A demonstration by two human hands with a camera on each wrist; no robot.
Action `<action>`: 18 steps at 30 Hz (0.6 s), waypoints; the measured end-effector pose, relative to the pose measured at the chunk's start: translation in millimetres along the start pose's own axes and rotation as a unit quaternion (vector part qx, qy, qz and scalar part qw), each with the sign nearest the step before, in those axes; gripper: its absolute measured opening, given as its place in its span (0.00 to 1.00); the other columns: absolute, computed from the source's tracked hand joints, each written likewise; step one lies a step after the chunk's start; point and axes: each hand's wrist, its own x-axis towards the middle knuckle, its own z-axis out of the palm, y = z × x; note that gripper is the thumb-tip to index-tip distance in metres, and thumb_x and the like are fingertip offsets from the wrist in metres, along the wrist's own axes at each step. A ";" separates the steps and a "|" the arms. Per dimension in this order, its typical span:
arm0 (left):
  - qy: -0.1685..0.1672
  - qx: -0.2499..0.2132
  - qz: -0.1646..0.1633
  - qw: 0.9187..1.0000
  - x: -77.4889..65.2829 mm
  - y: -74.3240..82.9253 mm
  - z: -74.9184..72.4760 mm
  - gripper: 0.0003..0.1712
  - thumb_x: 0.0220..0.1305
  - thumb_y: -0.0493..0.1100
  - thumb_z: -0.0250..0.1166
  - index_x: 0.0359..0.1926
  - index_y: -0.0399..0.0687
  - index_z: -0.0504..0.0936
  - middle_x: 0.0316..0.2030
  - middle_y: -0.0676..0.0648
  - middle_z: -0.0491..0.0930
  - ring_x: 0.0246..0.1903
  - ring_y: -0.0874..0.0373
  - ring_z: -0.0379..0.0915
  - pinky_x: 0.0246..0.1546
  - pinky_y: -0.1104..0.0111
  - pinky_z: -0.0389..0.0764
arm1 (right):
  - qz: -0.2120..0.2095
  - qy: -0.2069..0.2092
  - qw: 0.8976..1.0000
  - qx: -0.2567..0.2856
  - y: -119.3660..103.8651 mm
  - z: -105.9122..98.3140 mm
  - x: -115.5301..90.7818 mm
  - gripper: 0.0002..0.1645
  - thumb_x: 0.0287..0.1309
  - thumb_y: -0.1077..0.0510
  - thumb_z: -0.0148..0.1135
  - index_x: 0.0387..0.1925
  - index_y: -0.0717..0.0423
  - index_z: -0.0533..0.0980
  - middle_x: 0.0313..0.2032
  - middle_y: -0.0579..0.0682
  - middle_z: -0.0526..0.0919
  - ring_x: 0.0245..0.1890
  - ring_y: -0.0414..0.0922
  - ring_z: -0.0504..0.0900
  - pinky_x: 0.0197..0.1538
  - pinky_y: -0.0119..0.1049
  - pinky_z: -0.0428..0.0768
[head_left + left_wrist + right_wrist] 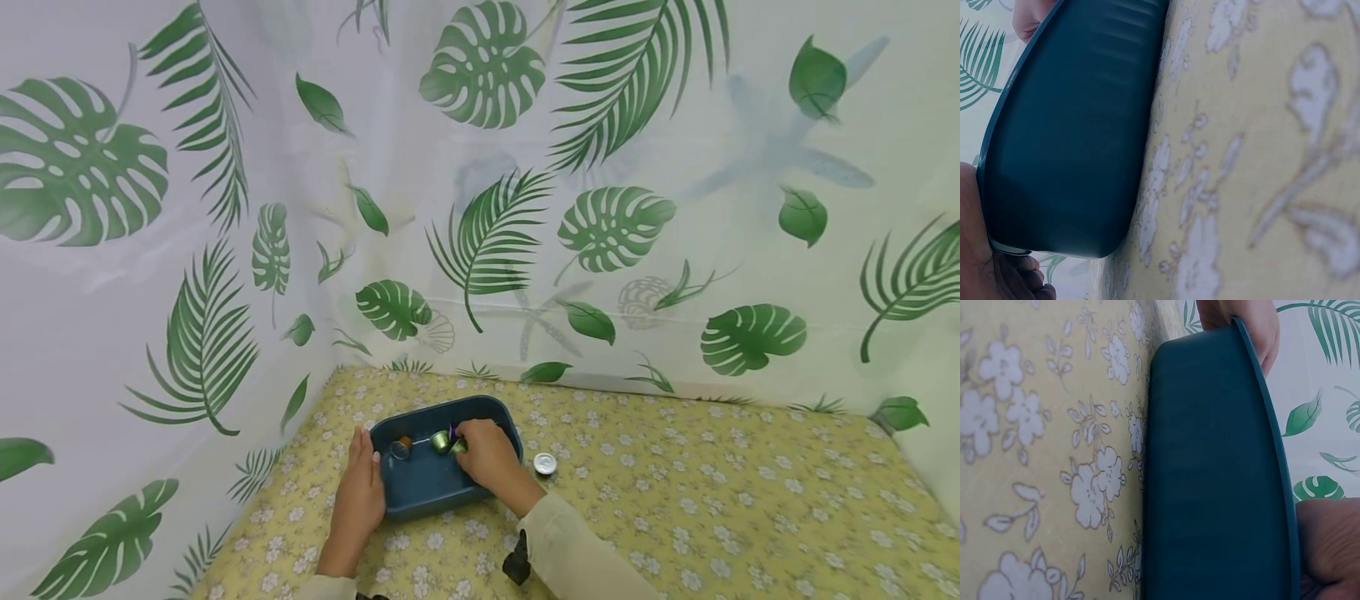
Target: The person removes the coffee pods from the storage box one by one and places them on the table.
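Observation:
A dark blue rectangular tray (427, 504) sits on the flowered cloth. My left hand (360, 492) holds its left end, straddling the rim; in the left wrist view the left fingers (1019, 275) come round past the tray's end. My right hand (487, 454) reaches over the right side into the tray, fingers curled down and pinching a green coffee capsule (459, 447), partly hidden by them. A purple capsule (452, 432) shows beside these fingertips. Just left lies another green capsule (440, 442). Near the left end an orange-brown capsule (401, 448) lies on its side.
A silver-topped capsule (545, 464) stands on the yellow flowered cloth (675, 500), right of the tray and close to my right wrist. White leaf-printed sheeting (637, 333) rises behind the cloth and along its left side.

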 end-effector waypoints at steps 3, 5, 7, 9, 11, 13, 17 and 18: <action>-0.002 0.004 -0.002 1.000 -0.1 0.8 0.0 0.33 0.85 0.46 0.39 0.80 0.36 0.42 0.80 0.38 0.36 0.77 0.37 0.39 0.71 0.41 0.55 | -0.001 -0.003 1.000 0.011 1.1 -2.9 -1.9 0.18 0.60 0.63 0.72 0.53 0.62 0.84 0.48 0.57 0.87 0.43 0.51 0.86 0.42 0.43 0.85; -0.002 0.005 -0.003 1.000 0.1 1.5 0.4 0.34 0.85 0.49 0.36 0.80 0.35 0.43 0.80 0.37 0.37 0.77 0.37 0.39 0.71 0.41 0.55 | 0.001 -0.003 1.000 0.018 2.2 -4.1 -3.3 0.19 0.60 0.63 0.72 0.53 0.62 0.83 0.46 0.56 0.87 0.41 0.49 0.86 0.41 0.42 0.85; -0.002 0.007 -0.004 1.000 0.4 2.2 1.1 0.35 0.85 0.52 0.34 0.80 0.35 0.43 0.80 0.37 0.37 0.77 0.37 0.39 0.71 0.41 0.55 | 0.002 0.000 1.000 0.022 2.9 -5.3 -4.9 0.19 0.60 0.63 0.72 0.53 0.62 0.83 0.44 0.55 0.87 0.39 0.48 0.86 0.38 0.41 0.84; -0.003 0.009 -0.006 1.000 0.6 2.2 2.0 0.35 0.85 0.53 0.34 0.80 0.34 0.43 0.80 0.37 0.37 0.77 0.37 0.40 0.71 0.41 0.55 | 0.002 0.004 1.000 0.023 3.4 -6.0 -6.3 0.19 0.59 0.64 0.73 0.52 0.63 0.84 0.42 0.55 0.87 0.37 0.47 0.85 0.37 0.39 0.84; -0.003 0.010 -0.006 1.000 0.3 1.9 1.8 0.35 0.85 0.51 0.35 0.80 0.34 0.43 0.80 0.37 0.37 0.77 0.37 0.40 0.71 0.41 0.55 | 0.003 0.005 1.000 0.024 3.4 -6.8 -7.7 0.19 0.59 0.64 0.73 0.53 0.63 0.83 0.42 0.54 0.87 0.37 0.46 0.86 0.38 0.39 0.84; -0.003 0.010 -0.006 1.000 0.3 1.1 1.6 0.34 0.85 0.47 0.38 0.79 0.33 0.44 0.80 0.36 0.37 0.77 0.37 0.40 0.71 0.41 0.55 | 0.003 0.005 1.000 0.027 3.0 -8.0 -8.8 0.20 0.59 0.64 0.73 0.53 0.63 0.83 0.42 0.54 0.87 0.38 0.47 0.86 0.38 0.40 0.84; -0.007 0.007 -0.005 1.000 0.4 0.4 -0.1 0.33 0.84 0.44 0.41 0.79 0.33 0.44 0.80 0.36 0.37 0.77 0.36 0.39 0.71 0.40 0.55 | 0.004 0.005 0.999 0.035 2.6 -11.2 -11.4 0.22 0.59 0.64 0.73 0.55 0.64 0.82 0.44 0.55 0.87 0.40 0.48 0.86 0.40 0.42 0.84; -0.008 0.005 -0.005 1.000 0.5 0.8 -0.4 0.33 0.84 0.44 0.41 0.80 0.33 0.43 0.80 0.36 0.37 0.77 0.37 0.39 0.71 0.40 0.54 | 0.003 0.008 0.999 0.036 2.6 -12.5 -12.5 0.22 0.59 0.64 0.73 0.55 0.64 0.82 0.44 0.56 0.87 0.40 0.48 0.86 0.41 0.42 0.84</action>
